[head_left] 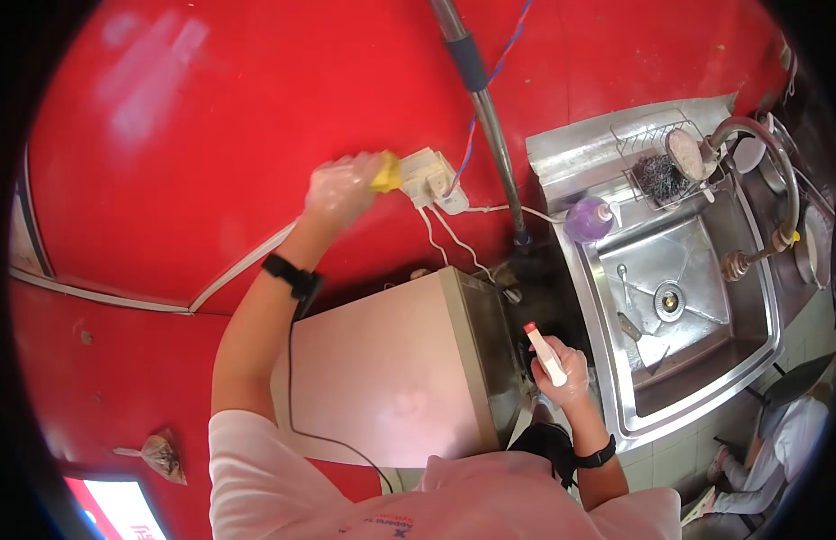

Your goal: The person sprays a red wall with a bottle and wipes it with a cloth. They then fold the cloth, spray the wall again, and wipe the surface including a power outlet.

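My left hand (339, 191), in a clear plastic glove, is raised against the red wall and closed around a yellow cloth (386, 172). The cloth is right beside a white electrical outlet box (427, 178) with plugs and cords. Lower down, between the white-topped cabinet (382, 360) and the sink, my right hand (566, 376), also gloved, grips a spray bottle by its neck. Its white trigger head (549, 356) has a red nozzle; the bottle's body is mostly hidden by the hand.
On the right is a steel sink (607, 360) with utensils in its basin. A purple soap bottle (587, 221), wire rack (652, 135) and curved faucet (782, 171) surround it. A metal pole (499, 135) stands by the wall. Another person (782, 450) sits at lower right.
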The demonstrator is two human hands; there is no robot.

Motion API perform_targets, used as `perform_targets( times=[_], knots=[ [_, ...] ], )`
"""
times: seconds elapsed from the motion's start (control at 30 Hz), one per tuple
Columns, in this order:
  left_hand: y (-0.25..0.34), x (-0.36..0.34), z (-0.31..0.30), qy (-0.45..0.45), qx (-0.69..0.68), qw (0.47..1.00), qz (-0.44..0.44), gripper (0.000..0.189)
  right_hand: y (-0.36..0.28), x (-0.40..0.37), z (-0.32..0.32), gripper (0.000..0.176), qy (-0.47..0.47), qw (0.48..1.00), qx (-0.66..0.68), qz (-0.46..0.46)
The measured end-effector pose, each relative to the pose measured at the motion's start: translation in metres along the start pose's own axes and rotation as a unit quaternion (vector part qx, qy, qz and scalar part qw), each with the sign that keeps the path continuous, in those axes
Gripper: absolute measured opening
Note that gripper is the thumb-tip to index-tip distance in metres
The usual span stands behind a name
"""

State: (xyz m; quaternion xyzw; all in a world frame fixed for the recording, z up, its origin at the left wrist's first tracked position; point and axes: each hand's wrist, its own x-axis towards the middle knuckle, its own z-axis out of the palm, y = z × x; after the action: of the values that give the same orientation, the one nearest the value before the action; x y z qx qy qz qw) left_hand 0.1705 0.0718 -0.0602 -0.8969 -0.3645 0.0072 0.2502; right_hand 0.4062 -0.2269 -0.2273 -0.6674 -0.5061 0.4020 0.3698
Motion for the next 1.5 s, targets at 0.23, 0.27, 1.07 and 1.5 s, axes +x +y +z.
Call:
perform_targets(
  times=[0.23, 0.27, 1.07, 1.5],
  knots=[
    [0.021, 0.029, 0.003, -0.013, 0.01, 1.0, -0.016, 0.031, -0.001, -0.003, 0.001, 0.026, 0.007, 1.0, 0.015, 0.012],
    [0.026, 0.037, 0.001, -0.024, 0.005, 1.0, -0.006, 0.03, -0.001, -0.003, 0.001, 0.026, 0.006, 1.0, 0.013, 0.013],
    [0.027, 0.09, -0.087, 0.041, 0.075, 0.996, -0.022, 0.027, 0.02, -0.021, -0.014, 0.016, 0.084, 0.996, 0.009, 0.004],
    [0.035, 0.077, -0.039, 0.166, 0.009, 0.984, -0.064, 0.027, 0.014, -0.034, -0.02, 0.018, 0.091, 0.995, 0.032, 0.01]
  ],
)
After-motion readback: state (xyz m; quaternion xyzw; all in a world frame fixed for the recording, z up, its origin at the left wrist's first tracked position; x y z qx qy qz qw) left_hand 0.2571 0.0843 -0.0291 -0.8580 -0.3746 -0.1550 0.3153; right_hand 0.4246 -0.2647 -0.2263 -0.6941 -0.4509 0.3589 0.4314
